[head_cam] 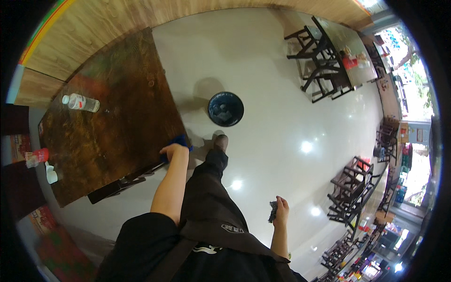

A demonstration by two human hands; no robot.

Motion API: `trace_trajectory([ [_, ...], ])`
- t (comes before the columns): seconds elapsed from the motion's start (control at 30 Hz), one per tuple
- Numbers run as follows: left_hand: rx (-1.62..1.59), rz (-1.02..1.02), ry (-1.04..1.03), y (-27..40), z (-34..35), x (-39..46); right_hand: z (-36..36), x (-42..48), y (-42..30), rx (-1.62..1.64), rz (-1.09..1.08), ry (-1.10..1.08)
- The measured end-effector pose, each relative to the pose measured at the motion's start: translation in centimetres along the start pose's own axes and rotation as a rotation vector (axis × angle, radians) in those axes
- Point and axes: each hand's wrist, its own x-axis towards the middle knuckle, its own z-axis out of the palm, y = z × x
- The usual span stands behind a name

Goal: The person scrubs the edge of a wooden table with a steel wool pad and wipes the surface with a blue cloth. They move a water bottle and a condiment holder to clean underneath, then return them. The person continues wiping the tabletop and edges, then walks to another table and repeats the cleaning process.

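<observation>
My left hand (172, 151) presses a blue cloth (180, 141) on the near right corner of a dark brown wooden table (119, 116). Out to my right, over the floor, my right hand (282, 211) grips a dark grey scouring pad (272, 212), probably steel wool. On the table's far left part a clear plastic bottle with a pale cap (84, 102) lies on its side. A dark blue basin (226, 109) stands on the floor ahead of my shoe (221, 142); what is inside it is hard to make out.
A wood-panelled wall (105, 31) borders the table. At its left edge are a red-lidded container (41, 154) and a white object (51, 174). A dark stool (116, 188) sits partly beneath the table. More tables (347, 53) with dark wooden stools (352, 194) line the right.
</observation>
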Motion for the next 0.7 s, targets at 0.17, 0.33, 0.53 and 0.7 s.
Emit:
trace_trajectory([
  [0.17, -0.205, -0.115, -0.006, 0.0, -1.0, -2.9, 2.0, 9.0, -7.3, -0.112, -0.02, -0.056],
  [0.33, -0.183, -0.017, 0.098, 0.4, 0.3, -1.3, 3.9, 13.4, -14.5, -0.166, -0.167, -0.144],
  [0.53, -0.213, -0.005, -0.052, 0.3, -1.2, -2.7, 5.6, 18.4, -20.7, -0.348, -0.15, -0.256],
  [0.7, -0.146, -0.128, 0.005, -1.3, -0.5, -3.7, 9.1, 23.1, -25.5, -0.363, -0.195, -0.419],
])
